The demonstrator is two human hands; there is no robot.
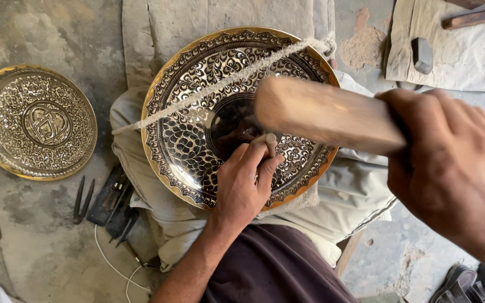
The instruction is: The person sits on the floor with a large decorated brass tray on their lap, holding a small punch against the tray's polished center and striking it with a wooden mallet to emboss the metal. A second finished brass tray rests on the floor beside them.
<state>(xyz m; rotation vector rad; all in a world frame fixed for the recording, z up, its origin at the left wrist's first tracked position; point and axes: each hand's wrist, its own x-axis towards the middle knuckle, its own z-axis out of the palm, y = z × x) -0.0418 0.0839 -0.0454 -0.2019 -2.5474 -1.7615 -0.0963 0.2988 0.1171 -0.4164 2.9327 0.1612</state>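
- Our left hand [242, 188] has its fingers [265, 167] closed round a small chisel [270, 143], tip set on the large engraved plate [197, 101] near its centre
- Our right hand [450, 168] grips a wooden mallet [326, 115], raised just above the chisel head
- The large engraved plate rests on our lap, a rope [220, 84] stretched across it
- Most of its pattern looks cut; we judge only the middle is left
- A second engraved plate [33, 122], looking finished, lies on the floor [57, 247] to the left, near small hand tools [108, 205]
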